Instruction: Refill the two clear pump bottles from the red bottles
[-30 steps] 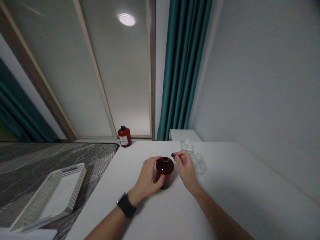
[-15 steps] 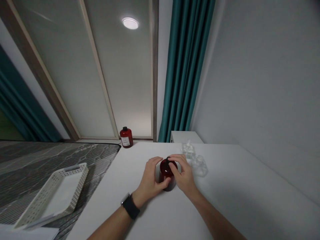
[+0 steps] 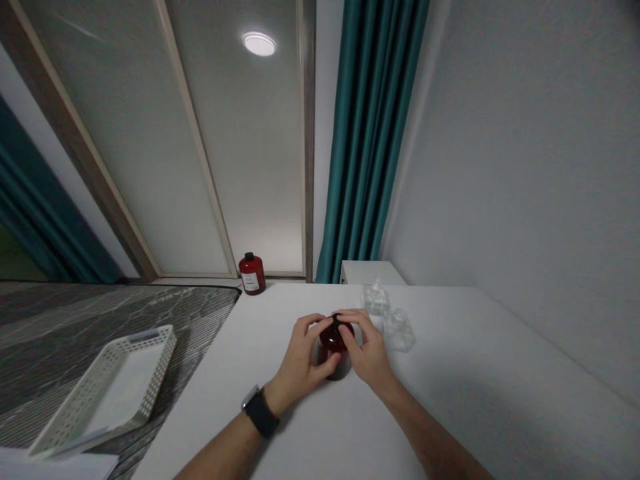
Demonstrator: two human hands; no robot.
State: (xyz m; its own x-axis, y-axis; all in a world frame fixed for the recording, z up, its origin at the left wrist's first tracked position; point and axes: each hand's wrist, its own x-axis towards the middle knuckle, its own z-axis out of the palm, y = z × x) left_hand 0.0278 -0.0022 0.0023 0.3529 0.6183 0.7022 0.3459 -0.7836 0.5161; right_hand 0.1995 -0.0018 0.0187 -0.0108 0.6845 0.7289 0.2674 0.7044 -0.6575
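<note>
A dark red round bottle (image 3: 334, 345) stands on the white table (image 3: 440, 400) in front of me. My left hand (image 3: 301, 357), with a black watch on the wrist, wraps round the bottle's left side. My right hand (image 3: 367, 348) reaches over the bottle's top, and its fingertips pinch a small black cap (image 3: 339, 318) at the bottle's mouth. How firmly the cap sits on the neck is hidden by the fingers.
Crumpled clear plastic (image 3: 389, 319) lies just right of my hands. A second red bottle (image 3: 251, 273) with a label stands at the table's far left corner. A white perforated basket (image 3: 107, 390) rests on dark patterned bedding to the left. Teal curtains and a white wall stand behind.
A second ago my right hand held the small black cap beside the open bottle. It has since brought the cap onto the bottle's mouth. My left hand kept its hold.
</note>
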